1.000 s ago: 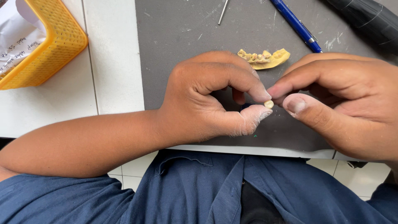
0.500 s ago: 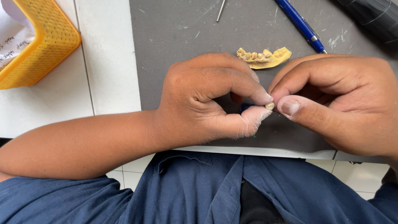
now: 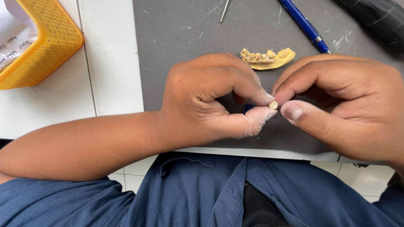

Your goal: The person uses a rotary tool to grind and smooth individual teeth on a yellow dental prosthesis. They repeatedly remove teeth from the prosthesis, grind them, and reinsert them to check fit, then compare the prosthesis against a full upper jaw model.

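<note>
My left hand (image 3: 210,101) and my right hand (image 3: 336,105) meet over the front of a grey mat (image 3: 181,38). Between their fingertips sits a tiny cream tooth-shaped piece (image 3: 273,105), pinched by my left thumb and forefinger and touched by my right forefinger and thumb. White dust coats my left thumb tip. Something small and blue (image 3: 247,108) shows inside my left palm, mostly hidden. Just beyond the hands a yellow dental cast with a row of teeth (image 3: 267,58) lies on the mat.
A yellow perforated basket (image 3: 38,42) with paper in it stands at the far left on the white table (image 3: 109,63). A blue pen (image 3: 304,24), a thin metal rod (image 3: 224,10) and a black object (image 3: 378,17) lie along the mat's far side.
Both hands stay together pinching the small piece, with only slight finger shifts. The view has drifted a little.
</note>
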